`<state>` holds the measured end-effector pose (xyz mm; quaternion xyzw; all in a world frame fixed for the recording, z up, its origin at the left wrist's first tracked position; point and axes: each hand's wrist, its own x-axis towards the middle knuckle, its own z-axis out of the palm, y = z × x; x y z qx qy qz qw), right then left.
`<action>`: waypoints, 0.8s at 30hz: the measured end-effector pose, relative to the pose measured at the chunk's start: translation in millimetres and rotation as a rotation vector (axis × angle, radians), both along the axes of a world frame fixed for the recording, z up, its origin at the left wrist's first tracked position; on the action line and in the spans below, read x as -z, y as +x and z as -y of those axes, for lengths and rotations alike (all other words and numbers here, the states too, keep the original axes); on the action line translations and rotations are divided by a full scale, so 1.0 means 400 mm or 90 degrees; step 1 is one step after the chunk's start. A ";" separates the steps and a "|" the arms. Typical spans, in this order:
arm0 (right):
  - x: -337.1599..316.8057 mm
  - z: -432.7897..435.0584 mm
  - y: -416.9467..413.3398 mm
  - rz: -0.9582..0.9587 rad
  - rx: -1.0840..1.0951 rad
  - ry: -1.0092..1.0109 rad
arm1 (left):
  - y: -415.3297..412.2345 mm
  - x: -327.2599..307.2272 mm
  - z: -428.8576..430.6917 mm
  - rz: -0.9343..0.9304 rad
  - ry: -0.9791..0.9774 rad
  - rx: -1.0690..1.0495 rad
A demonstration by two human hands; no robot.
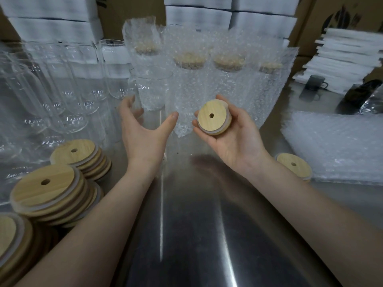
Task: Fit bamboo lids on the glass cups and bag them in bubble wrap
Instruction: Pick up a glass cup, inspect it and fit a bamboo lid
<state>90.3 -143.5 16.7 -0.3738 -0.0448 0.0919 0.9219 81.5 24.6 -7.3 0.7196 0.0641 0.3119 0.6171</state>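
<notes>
My right hand holds a round bamboo lid with a centre hole, its top facing me. My left hand is open, palm up, fingers spread just in front of an empty glass cup standing at mid-table; it does not touch the cup. Behind stand several lidded cups in bubble wrap bags. Stacks of bamboo lids lie at the near left. Several bare glass cups crowd the left side.
A pile of flat bubble wrap bags lies at the right with one loose lid against it. White foam sheets, a dark mug and cardboard boxes line the back. The steel table runs between my arms.
</notes>
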 end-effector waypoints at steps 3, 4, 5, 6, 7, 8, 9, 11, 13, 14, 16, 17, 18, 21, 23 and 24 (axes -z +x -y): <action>-0.005 0.001 0.000 0.019 0.003 -0.025 | -0.003 0.001 0.002 0.024 0.038 -0.001; -0.008 0.002 -0.001 0.025 0.013 -0.047 | -0.004 0.001 0.003 0.031 0.054 0.000; -0.011 0.004 -0.002 0.033 0.026 -0.072 | -0.005 0.001 0.004 0.035 0.067 0.002; -0.014 0.006 -0.003 0.042 0.040 -0.096 | -0.006 0.000 0.005 0.041 0.080 0.004; -0.018 0.008 -0.003 0.052 0.053 -0.116 | -0.006 0.001 0.006 0.051 0.096 0.010; -0.022 0.011 -0.003 0.064 0.063 -0.131 | -0.006 0.001 0.007 0.058 0.115 0.016; -0.025 0.013 -0.004 0.075 0.070 -0.144 | -0.008 0.000 0.009 0.061 0.138 0.020; -0.030 0.018 -0.006 0.102 0.091 -0.166 | -0.012 -0.003 0.014 0.069 0.198 0.022; -0.034 0.021 -0.010 0.148 0.130 -0.208 | -0.016 -0.006 0.020 0.077 0.272 0.012; -0.035 0.021 -0.012 0.179 0.155 -0.243 | -0.019 -0.008 0.022 0.078 0.308 0.003; -0.038 0.015 -0.018 0.238 0.213 -0.328 | -0.022 -0.010 0.024 0.074 0.361 -0.003; -0.039 0.010 -0.023 0.266 0.242 -0.369 | -0.022 -0.011 0.023 0.070 0.382 0.001; -0.039 0.005 -0.029 0.293 0.268 -0.402 | -0.023 -0.011 0.023 0.067 0.403 0.004; -0.035 -0.005 -0.043 0.339 0.322 -0.487 | -0.028 -0.011 0.027 0.076 0.455 0.008; -0.036 -0.006 -0.046 0.343 0.333 -0.526 | -0.030 -0.011 0.029 0.091 0.471 0.009; -0.037 -0.005 -0.047 0.347 0.335 -0.533 | -0.031 -0.011 0.030 0.097 0.477 0.009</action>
